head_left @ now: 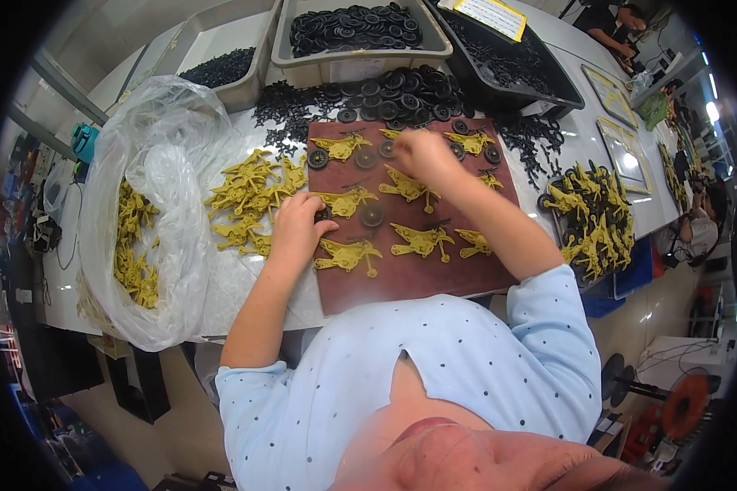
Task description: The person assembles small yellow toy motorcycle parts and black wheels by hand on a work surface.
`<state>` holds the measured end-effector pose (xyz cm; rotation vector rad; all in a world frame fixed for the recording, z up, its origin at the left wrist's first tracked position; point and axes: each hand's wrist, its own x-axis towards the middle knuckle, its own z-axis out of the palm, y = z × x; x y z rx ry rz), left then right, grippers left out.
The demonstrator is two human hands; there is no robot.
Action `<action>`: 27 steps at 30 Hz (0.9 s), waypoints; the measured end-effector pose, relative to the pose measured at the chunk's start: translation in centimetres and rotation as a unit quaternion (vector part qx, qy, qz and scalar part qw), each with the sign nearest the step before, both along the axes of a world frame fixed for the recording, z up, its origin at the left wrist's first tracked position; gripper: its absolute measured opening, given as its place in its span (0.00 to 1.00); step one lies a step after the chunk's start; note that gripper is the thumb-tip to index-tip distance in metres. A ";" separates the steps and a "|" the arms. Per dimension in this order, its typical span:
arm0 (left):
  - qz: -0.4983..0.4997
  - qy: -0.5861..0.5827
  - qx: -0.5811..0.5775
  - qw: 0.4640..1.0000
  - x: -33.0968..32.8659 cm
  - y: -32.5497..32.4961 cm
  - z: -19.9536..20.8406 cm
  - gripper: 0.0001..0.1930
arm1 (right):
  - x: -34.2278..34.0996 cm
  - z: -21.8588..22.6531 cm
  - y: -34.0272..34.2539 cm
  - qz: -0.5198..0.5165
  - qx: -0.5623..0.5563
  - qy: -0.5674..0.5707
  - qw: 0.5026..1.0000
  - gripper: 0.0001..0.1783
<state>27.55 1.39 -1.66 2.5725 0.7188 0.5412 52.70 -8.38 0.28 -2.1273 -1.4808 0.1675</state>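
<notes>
- Left hand [300, 222]: half-curled at round black plastic wheel [323, 215], grip unclear.
- Right hand [422, 154]: fingertips bunched, contents hidden.
- Yellow, spiky plastic frames [418, 240]: flat, 3 rows.

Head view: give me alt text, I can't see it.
The left hand rests by a round black wheel at the left edge of a dark red mat; the right hand is over its far half. Irregular yellow plastic parts and more wheels lie there, with grey plastic bins beyond and a clear plastic bag left.
</notes>
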 end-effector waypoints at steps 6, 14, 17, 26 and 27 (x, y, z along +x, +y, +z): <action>-0.017 -0.013 0.039 0.999 -0.2 -0.5 0.1 0.17 | 8.2 -1.1 3.1 -0.164 -0.047 -0.082 0.982 0.16; -0.084 -0.090 0.063 0.990 6.5 2.8 3.7 0.13 | 9.1 0.9 2.3 -0.134 -0.004 -0.006 0.991 0.17; -0.116 -0.111 0.120 0.980 12.6 4.1 2.5 0.13 | 7.8 2.5 0.7 -0.143 0.070 0.041 0.986 0.15; -0.169 -0.042 0.233 0.957 21.8 5.3 -0.4 0.08 | 3.3 2.2 -8.3 -0.096 -0.056 0.312 0.943 0.11; -0.149 -0.025 0.232 0.961 22.0 5.2 -0.5 0.07 | 2.3 2.3 -8.9 -0.107 -0.076 0.326 0.936 0.11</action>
